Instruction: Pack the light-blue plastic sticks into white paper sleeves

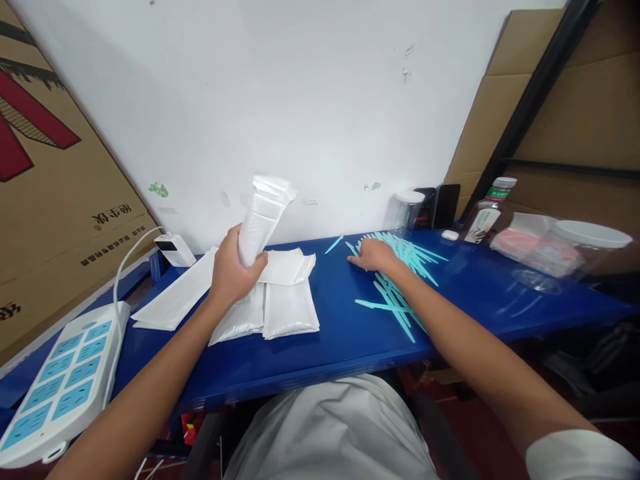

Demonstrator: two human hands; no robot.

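My left hand [234,268] is closed around a white plastic pouch [264,217], held tilted up above the table. Below and beside that hand lie more white pouches [291,312], some overlapping, with a long flat one [177,297] to the left. My right hand [375,256] rests at the left side of a loose heap of thin turquoise plastic sticks [410,253]. Its fingers are curled down, and I cannot make out what they grip. A single turquoise stick [334,245] lies apart, near the wall.
On the blue table [340,340] a power strip [63,380] and a white charger [176,251] are at left. Toward the right stand a clear jar [406,212], phones [445,207], a bottle [487,217] and a large clear tub [575,250]. Cardboard [60,167] leans at left.
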